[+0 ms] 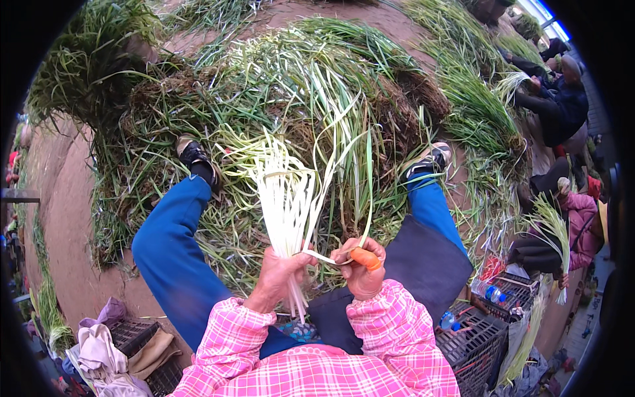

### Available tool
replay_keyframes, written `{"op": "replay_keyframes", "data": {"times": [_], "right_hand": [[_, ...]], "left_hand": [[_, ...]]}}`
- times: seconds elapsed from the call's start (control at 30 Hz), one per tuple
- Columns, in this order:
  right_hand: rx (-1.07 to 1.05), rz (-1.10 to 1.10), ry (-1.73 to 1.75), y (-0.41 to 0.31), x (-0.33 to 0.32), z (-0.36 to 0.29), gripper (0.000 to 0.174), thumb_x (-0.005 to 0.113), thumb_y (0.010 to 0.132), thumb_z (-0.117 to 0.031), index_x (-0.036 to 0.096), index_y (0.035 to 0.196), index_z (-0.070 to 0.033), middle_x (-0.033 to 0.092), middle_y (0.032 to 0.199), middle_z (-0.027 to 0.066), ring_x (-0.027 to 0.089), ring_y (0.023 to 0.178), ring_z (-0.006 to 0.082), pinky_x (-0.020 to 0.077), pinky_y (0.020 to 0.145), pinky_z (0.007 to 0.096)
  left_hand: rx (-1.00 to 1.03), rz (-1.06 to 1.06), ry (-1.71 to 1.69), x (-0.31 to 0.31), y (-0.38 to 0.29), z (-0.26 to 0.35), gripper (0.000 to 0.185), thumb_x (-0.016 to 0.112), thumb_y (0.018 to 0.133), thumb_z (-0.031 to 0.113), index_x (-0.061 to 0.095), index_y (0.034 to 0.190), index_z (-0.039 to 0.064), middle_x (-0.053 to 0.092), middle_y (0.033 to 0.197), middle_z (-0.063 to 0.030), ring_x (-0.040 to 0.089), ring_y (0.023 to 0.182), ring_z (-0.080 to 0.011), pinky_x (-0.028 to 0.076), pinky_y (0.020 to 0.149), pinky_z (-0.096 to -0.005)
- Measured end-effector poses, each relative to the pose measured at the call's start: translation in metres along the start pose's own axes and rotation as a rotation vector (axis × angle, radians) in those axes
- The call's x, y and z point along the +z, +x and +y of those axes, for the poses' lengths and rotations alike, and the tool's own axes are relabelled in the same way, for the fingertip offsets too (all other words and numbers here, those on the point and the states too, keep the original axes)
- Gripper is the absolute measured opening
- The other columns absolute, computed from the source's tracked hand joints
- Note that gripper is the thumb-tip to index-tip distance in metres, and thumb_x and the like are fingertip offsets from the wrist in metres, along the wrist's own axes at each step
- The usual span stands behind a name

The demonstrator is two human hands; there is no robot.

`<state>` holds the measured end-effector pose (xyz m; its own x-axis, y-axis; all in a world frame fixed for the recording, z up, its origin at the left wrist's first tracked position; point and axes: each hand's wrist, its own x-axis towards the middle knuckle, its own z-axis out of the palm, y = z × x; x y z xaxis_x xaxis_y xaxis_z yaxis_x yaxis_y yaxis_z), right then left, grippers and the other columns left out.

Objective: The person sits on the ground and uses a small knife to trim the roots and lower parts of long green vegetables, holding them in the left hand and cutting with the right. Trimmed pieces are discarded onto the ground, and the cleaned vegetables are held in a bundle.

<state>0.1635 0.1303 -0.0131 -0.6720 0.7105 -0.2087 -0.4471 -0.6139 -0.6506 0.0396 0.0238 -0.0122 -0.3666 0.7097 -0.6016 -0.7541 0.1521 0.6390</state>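
Note:
My left hand (276,279) grips a bundle of pale, blanched chive-like stalks (284,211), white below and yellow-green at the loose tips. Cut-looking stalk ends stick out below the fist. A strand lies across the bundle's upper part. Close to its right, my right hand (364,278) pinches a long green leaf (369,198) that rises above the fingers. An orange finger cover (366,259) sits on one finger of that hand. One pale strip (320,257) spans the short gap between both hands. Beyond them spreads a heap of long-leaved green plants (278,94) with brown roots.
My blue-trousered legs (171,243) flank the heap, a dark cloth (426,260) over the right one. Black plastic crates (469,347) with water bottles (488,291) stand at lower right. Cloths (101,355) lie on a crate at lower left. Other people (560,106) sit along the right.

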Motion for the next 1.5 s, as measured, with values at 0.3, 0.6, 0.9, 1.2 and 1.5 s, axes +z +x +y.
{"op": "replay_keyframes", "data": {"times": [0.3,0.6,0.9,1.2,1.5], "right_hand": [[-0.210,-0.087,0.419,0.007,0.007,-0.049,0.006,0.050,0.078,-0.008,0.053,0.074,-0.004,0.049,0.055,0.0063,0.043,0.043,0.0138,0.0420,0.057,0.0378],[0.334,-0.596,-0.902,0.029,0.008,0.025,0.023,0.048,0.076,-0.008,0.059,0.095,0.000,0.060,0.068,0.0092,0.056,0.051,0.0168,0.0425,0.049,0.0301],[0.185,-0.662,-0.813,-0.011,0.038,-0.008,0.019,0.042,0.087,-0.012,0.055,0.081,0.000,0.046,0.049,0.0013,0.044,0.042,0.0071,0.0315,0.039,0.0225],[-0.105,-0.116,-0.070,-0.084,-0.017,-0.093,0.022,0.052,0.082,-0.021,0.054,0.069,-0.003,0.046,0.044,0.0011,0.036,0.036,0.0080,0.0304,0.042,0.0246],[-0.074,-0.486,-1.843,-0.055,0.003,-0.059,0.029,0.063,0.070,-0.010,0.058,0.097,-0.002,0.053,0.108,0.0197,0.057,0.085,0.0350,0.0469,0.072,0.0377]], "left_hand": [[0.076,-0.002,-0.208,-0.010,-0.003,0.018,0.022,0.063,0.075,0.005,0.055,0.095,-0.002,0.060,0.071,-0.0097,0.049,0.044,-0.0077,0.040,0.040,-0.0174],[0.048,-0.211,-0.294,-0.017,-0.017,0.028,0.025,0.058,0.080,0.009,0.051,0.101,-0.003,0.058,0.069,-0.0106,0.046,0.042,-0.0100,0.039,0.041,-0.0204],[0.240,0.045,-0.395,-0.043,-0.017,0.053,0.018,0.055,0.083,0.012,0.049,0.099,0.003,0.055,0.065,-0.0074,0.045,0.040,-0.0106,0.039,0.039,-0.0236],[0.408,0.313,-0.579,-0.076,-0.002,0.080,0.005,0.052,0.086,0.011,0.052,0.091,0.009,0.056,0.058,-0.0023,0.043,0.038,-0.0078,0.037,0.039,-0.0228],[0.393,0.203,-0.324,-0.054,-0.009,0.067,0.013,0.056,0.083,0.010,0.050,0.094,0.007,0.054,0.062,-0.0049,0.045,0.041,-0.0101,0.040,0.042,-0.0254]]}}
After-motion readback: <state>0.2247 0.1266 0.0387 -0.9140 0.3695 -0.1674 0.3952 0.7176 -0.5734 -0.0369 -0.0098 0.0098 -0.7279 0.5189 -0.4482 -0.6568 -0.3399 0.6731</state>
